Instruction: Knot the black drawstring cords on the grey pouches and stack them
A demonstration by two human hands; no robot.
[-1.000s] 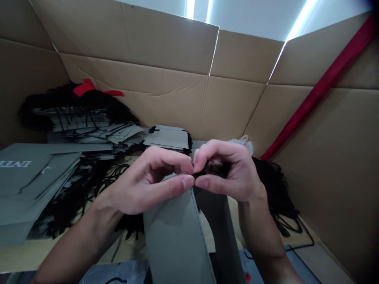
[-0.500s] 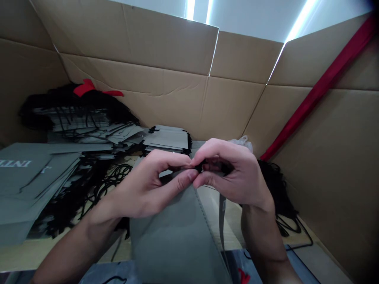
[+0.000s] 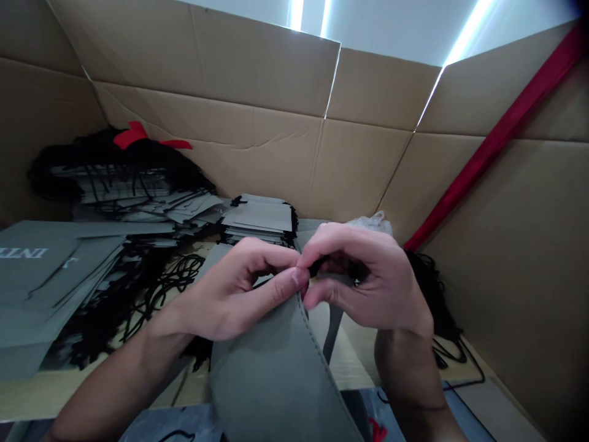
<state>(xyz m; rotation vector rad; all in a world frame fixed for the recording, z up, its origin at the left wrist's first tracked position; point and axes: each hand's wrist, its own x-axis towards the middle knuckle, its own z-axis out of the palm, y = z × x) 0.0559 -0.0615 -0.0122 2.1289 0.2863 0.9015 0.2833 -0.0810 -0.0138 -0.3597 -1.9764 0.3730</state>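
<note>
Grey pieces at far left: a pile of flat pieces [image 3: 32, 288] lies on the worktop [image 3: 27, 396], well apart from the hands.
Left hand: its fingers [image 3: 230, 301] are closed in a pinch on the top end of the grey piece, with the thumb in front.
Grey piece: it [image 3: 271, 368] hangs below the left fingers. Its long axis goes from the fingertips down to the lower border of the view, toward the person.
Stitched edge: this edge [image 3: 317, 345] starts just under the meeting fingertips and slants down to the right. The top end is nearer to the left fingers, but the right thumb is just beside it.
Black bit: it [image 3: 317, 265] is small and soft-looking, to the right of the left thumb, among the right fingers. Its long axis is mostly hidden.
Right hand: its fingers [image 3: 377, 285] curl around the black bit; index and thumb stand a little apart. I cannot tell if they grip it firmly.
Black cords at right: they [image 3: 427, 288] lie beyond the right hand.
</note>
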